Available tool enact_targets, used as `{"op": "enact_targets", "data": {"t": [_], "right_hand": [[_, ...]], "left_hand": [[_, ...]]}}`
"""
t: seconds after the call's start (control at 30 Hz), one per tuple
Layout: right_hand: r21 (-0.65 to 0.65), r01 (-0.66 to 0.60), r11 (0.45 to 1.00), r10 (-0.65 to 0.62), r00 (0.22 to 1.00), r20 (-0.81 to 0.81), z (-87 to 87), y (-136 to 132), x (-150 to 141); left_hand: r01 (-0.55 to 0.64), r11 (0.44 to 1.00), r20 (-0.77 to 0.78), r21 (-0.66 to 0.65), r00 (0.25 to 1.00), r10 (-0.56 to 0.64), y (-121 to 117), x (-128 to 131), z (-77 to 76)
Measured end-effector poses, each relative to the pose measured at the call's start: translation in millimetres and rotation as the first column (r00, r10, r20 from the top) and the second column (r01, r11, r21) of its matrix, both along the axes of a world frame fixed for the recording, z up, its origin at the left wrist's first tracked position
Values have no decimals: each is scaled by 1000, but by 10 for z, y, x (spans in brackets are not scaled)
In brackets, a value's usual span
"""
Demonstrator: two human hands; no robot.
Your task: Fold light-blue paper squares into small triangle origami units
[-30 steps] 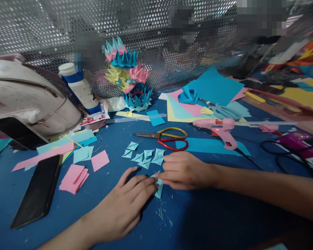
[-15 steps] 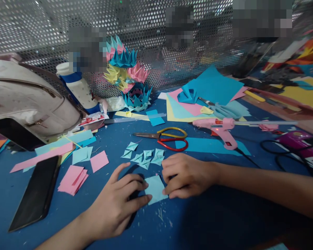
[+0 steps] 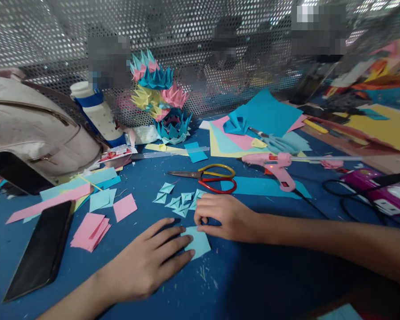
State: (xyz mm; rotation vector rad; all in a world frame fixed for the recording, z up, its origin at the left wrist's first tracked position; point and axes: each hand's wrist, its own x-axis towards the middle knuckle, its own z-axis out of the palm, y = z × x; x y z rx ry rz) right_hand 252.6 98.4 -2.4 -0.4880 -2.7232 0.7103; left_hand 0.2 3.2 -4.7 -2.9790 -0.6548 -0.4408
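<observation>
Right hand (image 3: 225,217) shifted to far edge of paper square (image 3: 200,244), curled narrow, pinch unclear; left hand (image 3: 145,260), spread wide, likely steadies it.

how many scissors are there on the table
2. The red-and-yellow scissors lie beyond the right hand; the light-blue-handled scissors rest on the coloured paper sheets. More may be hidden at right.

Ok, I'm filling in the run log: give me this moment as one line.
left hand: spread, touching light-blue square; right hand: curled at square's far edge; folded light-blue pieces: beyond square; scissors: beyond pieces
</observation>
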Motion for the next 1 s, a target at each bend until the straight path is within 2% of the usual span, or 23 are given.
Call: {"op": "enact_targets", "data": {"t": [0.1,0.23,0.4,0.57,0.8,0.9,1.0], "right_hand": [[-42,22,999,-22,1000,11,26,-3,-20],[-8,66,998,-66,998,-21,13,-20,-40],[50,135,990,-130,987,-96,-35,-57,-51],[33,154,988,-149,983,-109,-47,-76,-24],[43,138,989,-135,988,-78,-57,-58,20],[143,73,987,-58,993,-105,-54,-39,36],[298,-1,954,34,994,-106,-49,-20,51]], "left_hand": [[-10,1000,-24,-16,1000,9,-43,27,-17],[-46,998,-53,-36,998,44,-145,126,-26],[-141,987,-54,-71,989,137,-214,217,-22],[-240,970,-60,-50,970,237,-216,210,-26],[-245,969,-67,-38,968,242,-201,197,-21],[-244,969,-59,-39,969,241,-189,196,-17],[-255,966,-52,-50,966,252,-188,199,-3]]}}
